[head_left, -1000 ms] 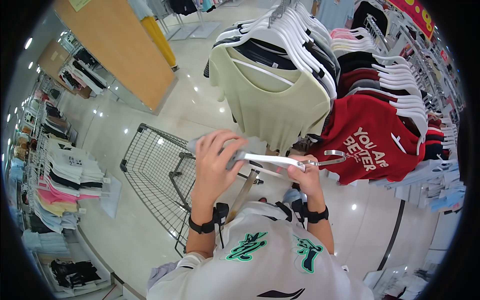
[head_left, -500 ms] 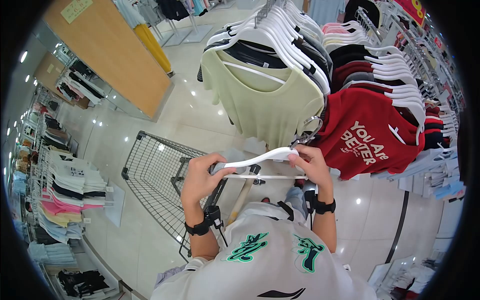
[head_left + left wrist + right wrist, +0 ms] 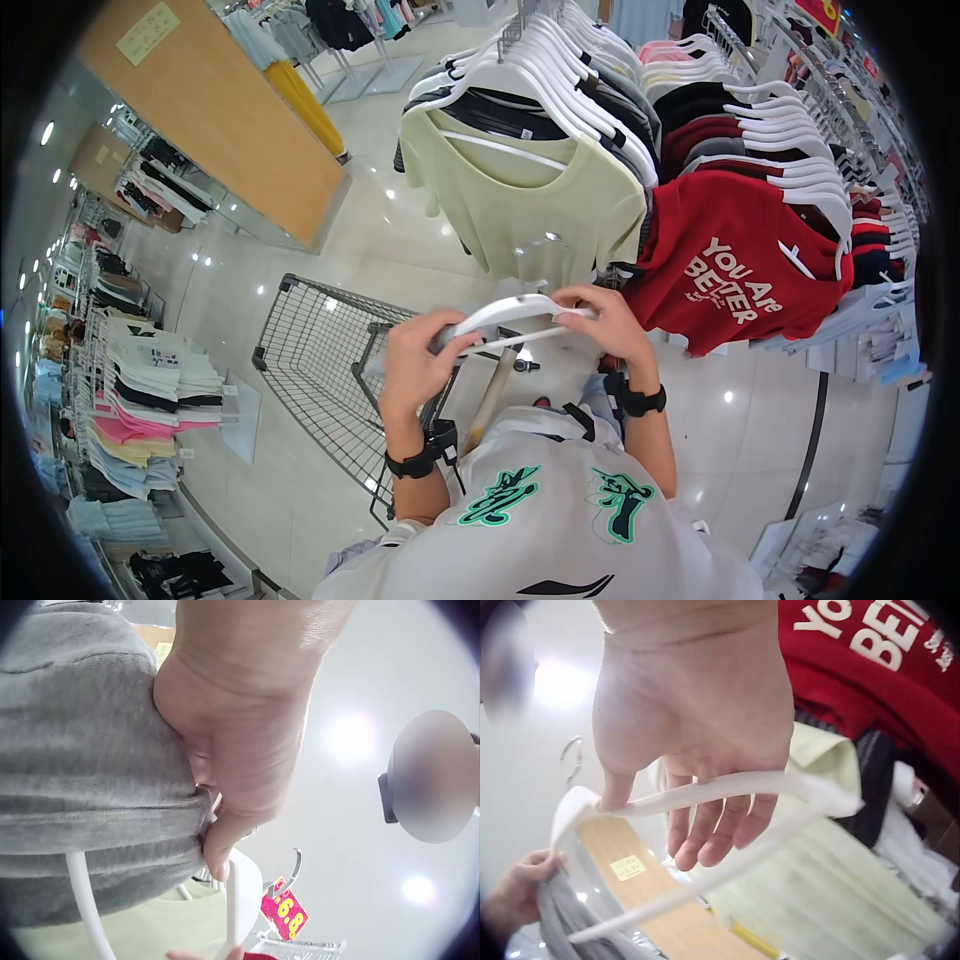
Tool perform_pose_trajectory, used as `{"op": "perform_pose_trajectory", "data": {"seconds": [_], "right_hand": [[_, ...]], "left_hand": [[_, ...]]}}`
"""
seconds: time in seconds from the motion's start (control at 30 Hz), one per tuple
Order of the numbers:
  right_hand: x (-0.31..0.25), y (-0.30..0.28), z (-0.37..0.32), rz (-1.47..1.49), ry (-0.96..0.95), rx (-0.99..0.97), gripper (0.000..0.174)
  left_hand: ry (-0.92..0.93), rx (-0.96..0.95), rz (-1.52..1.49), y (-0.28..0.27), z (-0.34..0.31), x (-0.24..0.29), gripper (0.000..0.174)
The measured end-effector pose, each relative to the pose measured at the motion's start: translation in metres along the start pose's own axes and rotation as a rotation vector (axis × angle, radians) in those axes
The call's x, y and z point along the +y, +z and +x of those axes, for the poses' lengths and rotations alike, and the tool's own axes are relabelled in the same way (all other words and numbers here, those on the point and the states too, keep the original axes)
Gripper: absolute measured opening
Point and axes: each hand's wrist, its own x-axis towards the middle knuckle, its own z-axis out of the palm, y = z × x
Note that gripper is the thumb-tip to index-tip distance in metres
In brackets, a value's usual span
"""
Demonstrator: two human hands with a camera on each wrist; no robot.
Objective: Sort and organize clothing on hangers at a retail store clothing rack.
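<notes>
In front of the chest, a white clothes hanger (image 3: 515,308) with a lower bar spans both hands. My left hand (image 3: 418,365) pinches a grey garment (image 3: 97,757) together with one end of the hanger; the cloth hangs from that end in the left wrist view. On the other arm of the hanger, my right hand (image 3: 612,325) holds on, its thumb on the near side and its fingers past the arm in the right wrist view. No cloth covers this right side. The metal hook (image 3: 296,874) sticks out from the hanger's middle, away from the body.
A pale green top (image 3: 600,195) hangs foremost on a rack just beyond the hands. Beside it is a red shirt (image 3: 745,260) with white lettering. A wire shopping cart (image 3: 320,340) stands at the left, near a wooden pillar (image 3: 240,130). More clothes (image 3: 150,370) line the far left.
The hanger has turned, its hook swinging from rightward to forward. My right hand has shifted from near the hook's base outward along the bare arm. My left hand has stayed at the garment end.
</notes>
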Motion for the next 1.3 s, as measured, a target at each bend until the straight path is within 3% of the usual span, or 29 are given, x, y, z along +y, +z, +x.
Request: {"op": "perform_pose_trajectory", "data": {"seconds": [0.07, 0.13, 0.2, 0.33, 0.4, 0.5, 0.6, 0.67, 0.7, 0.73, 0.8, 0.87, 0.9, 1.0, 1.03, 1.17, 1.3], "right_hand": [[0.026, -0.009, -0.005, -0.053, -0.013, 0.077, 0.029], [0.043, -0.014, -0.016, -0.062, 0.304, 0.168, 0.027], [0.057, -0.007, -0.021, -0.01, 0.229, 0.279, 0.027], [0.051, 0.016, -0.02, 0.016, 0.22, 0.21, 0.027], [0.041, 0.037, -0.01, -0.018, 0.126, -0.018, 0.028], [0.017, 0.076, -0.003, 0.083, 0.054, -0.138, 0.028], [-0.003, 0.102, -0.005, 0.166, -0.05, -0.242, 0.041], [-0.002, 0.111, -0.005, -0.022, 0.049, -0.219, 0.058], [0.012, 0.106, 0.0, -0.118, 0.178, -0.34, 0.07], [0.036, 0.105, 0.0, -0.115, 0.175, -0.338, 0.07], [0.078, 0.098, -0.003, -0.421, 0.047, -0.139, 0.065], [0.088, 0.082, -0.01, -0.377, 0.085, -0.012, 0.06], [0.105, 0.081, -0.013, -0.381, -0.032, 0.134, 0.051], [0.051, 0.047, -0.011, -0.406, 0.068, 0.139, 0.045], [0.041, 0.042, -0.01, -0.383, -0.028, 0.227, 0.037], [-0.003, 0.023, -0.004, -0.461, -0.017, 0.236, 0.035], [-0.042, 0.002, 0.003, -0.427, -0.169, 0.369, 0.026]], "left_hand": [[-0.009, 0.096, -0.015, -0.011, -0.003, -0.008, 0.019], [-0.06, 0.185, -0.051, -0.025, -0.006, -0.016, 0.016], [-0.053, 0.203, -0.042, -0.034, -0.009, -0.018, 0.016], [-0.016, 0.34, -0.29, -0.034, -0.005, -0.009, 0.016], [0.011, 0.396, -0.382, -0.03, 0.001, 0.002, 0.016], [0.078, 0.341, -0.378, -0.023, 0.01, 0.014, 0.017], [0.152, 0.271, -0.332, -0.024, 0.017, 0.028, 0.017], [0.168, 0.256, -0.329, -0.029, 0.016, 0.033, 0.017], [0.166, 0.257, -0.291, -0.033, 0.013, 0.033, 0.017], [0.163, 0.257, -0.251, -0.038, 0.01, 0.033, 0.017], [0.154, 0.307, -0.228, -0.047, 0.003, 0.019, 0.018], [0.143, 0.356, -0.206, -0.056, -0.006, 0.003, 0.018], [0.099, 0.394, -0.155, -0.061, -0.01, -0.003, 0.018], [0.045, 0.436, -0.084, -0.074, -0.022, -0.02, 0.019], [0.047, 0.445, -0.054, -0.078, -0.024, -0.022, 0.02], [0.008, 0.486, -0.044, -0.095, -0.037, -0.03, 0.022], [0.028, 0.542, 0.045, -0.1, -0.035, -0.019, 0.021]]}}
